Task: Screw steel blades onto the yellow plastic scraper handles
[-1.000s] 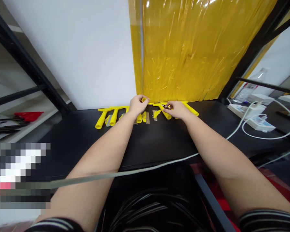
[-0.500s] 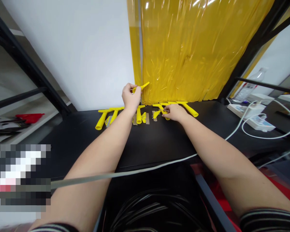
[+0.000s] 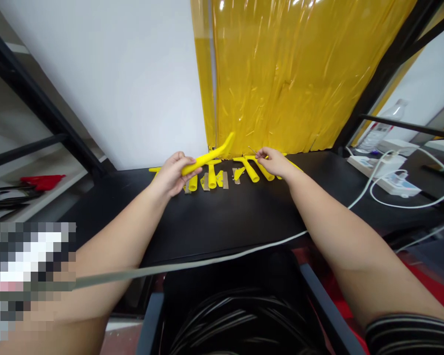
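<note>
My left hand [image 3: 175,172] is closed around the tube of a yellow T-shaped plastic handle [image 3: 207,158], which is tilted with its flared head up and to the right. The fingertips of my right hand [image 3: 272,160] are pinched on a thin, metal-looking piece [image 3: 251,149], too small to name. Below that hand, more yellow handles [image 3: 251,171] lie on the black tabletop [image 3: 222,217], their hollow ends towards me. Among them are small yellow plates [image 3: 239,173] and flat greyish metal strips [image 3: 225,180].
Behind the handles stand a white panel [image 3: 133,88] and a yellow plastic curtain [image 3: 281,88]. Power strips [image 3: 385,177] with white cables and a clear bottle [image 3: 383,125] are on the right. A pale cable [image 3: 244,252] crosses in front of the table.
My left hand has moved left and down, turning the handle so its tube shows. My right hand has lifted slightly off the handles, still pinching the thin piece.
</note>
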Tool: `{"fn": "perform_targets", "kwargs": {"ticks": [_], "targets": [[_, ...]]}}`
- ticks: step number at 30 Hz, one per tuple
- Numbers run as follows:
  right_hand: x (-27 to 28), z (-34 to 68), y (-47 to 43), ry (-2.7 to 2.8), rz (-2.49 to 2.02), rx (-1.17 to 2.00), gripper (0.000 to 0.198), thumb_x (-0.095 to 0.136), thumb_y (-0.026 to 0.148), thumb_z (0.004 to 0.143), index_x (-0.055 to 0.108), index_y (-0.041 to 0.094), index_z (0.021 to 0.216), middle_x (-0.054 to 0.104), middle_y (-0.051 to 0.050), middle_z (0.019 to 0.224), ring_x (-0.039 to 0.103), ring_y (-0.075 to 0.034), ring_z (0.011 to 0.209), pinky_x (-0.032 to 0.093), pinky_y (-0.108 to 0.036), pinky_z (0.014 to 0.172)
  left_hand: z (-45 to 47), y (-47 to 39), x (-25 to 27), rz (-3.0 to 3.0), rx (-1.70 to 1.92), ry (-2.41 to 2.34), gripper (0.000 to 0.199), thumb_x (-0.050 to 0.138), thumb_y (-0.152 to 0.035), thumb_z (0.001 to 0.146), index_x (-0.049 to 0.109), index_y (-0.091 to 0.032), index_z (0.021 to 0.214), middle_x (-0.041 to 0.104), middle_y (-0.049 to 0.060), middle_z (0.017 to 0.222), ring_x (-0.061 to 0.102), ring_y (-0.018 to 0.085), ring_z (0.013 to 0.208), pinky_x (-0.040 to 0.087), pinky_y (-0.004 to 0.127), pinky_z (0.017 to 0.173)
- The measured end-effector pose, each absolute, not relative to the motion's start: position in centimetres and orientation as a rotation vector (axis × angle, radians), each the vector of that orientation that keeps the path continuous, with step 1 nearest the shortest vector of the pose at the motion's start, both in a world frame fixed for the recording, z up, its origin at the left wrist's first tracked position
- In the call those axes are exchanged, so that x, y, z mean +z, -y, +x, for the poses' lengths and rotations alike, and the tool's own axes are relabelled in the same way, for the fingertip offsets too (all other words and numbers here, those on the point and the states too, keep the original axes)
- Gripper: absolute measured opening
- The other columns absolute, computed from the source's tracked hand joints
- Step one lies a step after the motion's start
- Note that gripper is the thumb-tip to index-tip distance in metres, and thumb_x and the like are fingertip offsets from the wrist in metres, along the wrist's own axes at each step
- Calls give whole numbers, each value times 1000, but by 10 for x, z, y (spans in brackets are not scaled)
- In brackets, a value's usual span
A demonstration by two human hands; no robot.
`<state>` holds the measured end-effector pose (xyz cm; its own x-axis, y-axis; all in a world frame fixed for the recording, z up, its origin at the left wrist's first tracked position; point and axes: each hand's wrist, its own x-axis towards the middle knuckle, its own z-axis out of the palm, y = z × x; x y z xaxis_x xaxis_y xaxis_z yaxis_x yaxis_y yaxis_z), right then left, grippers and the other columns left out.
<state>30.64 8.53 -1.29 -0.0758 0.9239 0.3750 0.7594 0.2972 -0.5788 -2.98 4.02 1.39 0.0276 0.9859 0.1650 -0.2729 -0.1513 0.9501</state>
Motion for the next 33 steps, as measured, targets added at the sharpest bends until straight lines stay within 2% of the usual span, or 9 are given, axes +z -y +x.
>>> {"fn": "perform_targets", "kwargs": {"ticks": [4,8,10,12,16,21,25,29,33], "targets": [[-14,296,-78,2094,-1394,245,22,57,15,89,75,15,102,76,-6,93,66,-19,82,52,-31,79,-29,-41,18,1069,1382,-778,48,82,-12,56,36,-20,70,52,-4,75,64,10,78,58,19,70],[-14,274,-71,2386,-1347,-129,31,59,18,91,80,19,115,78,-9,117,65,-27,109,51,-38,95,-22,-37,12,1088,1319,-749,48,75,-7,55,41,-21,84,59,-3,84,69,14,80,53,21,65],[-15,264,-72,2471,-1426,-263,36,57,19,94,79,20,123,77,-10,126,61,-30,118,50,-40,97,-20,-36,9,1140,1304,-727,54,71,-4,54,43,-23,96,61,-4,88,69,15,79,52,24,67],[-16,256,-75,2507,-1536,-325,40,54,19,96,78,22,127,76,-11,127,59,-31,120,51,-40,95,-20,-35,6,1184,1277,-726,62,68,-2,53,43,-25,105,62,-5,88,68,14,76,52,26,70],[-18,248,-83,2504,-1695,-347,42,52,19,96,79,25,128,76,-14,117,60,-31,124,51,-38,89,-21,-36,4,1232,1191,-755,62,65,-3,54,43,-25,108,61,-5,87,66,13,75,50,27,70],[-21,246,-88,2565,-1754,-337,43,51,23,99,77,30,133,73,-16,121,64,-31,118,50,-37,87,-21,-35,4,1250,1149,-766,62,64,-5,53,43,-25,108,60,-6,86,66,12,75,50,26,71],[-21,249,-87,2612,-1662,-338,46,51,19,98,77,32,134,74,-14,122,65,-30,118,49,-37,86,-22,-35,3,1274,1126,-751,61,63,-5,55,43,-25,108,61,-6,85,66,12,73,50,26,72],[-17,255,-82,2653,-1560,-304,41,57,20,96,80,32,127,74,-11,126,66,-28,118,50,-36,88,-22,-36,2,1287,1120,-747,58,63,-3,58,44,-25,108,62,-4,86,66,13,72,51,28,72],[-13,260,-73,2657,-1458,-233,37,62,19,93,82,31,122,74,-9,125,66,-26,116,50,-35,95,-21,-34,3,1286,1116,-766,53,71,-8,67,45,-24,111,62,-3,86,65,13,68,53,30,68]]}}
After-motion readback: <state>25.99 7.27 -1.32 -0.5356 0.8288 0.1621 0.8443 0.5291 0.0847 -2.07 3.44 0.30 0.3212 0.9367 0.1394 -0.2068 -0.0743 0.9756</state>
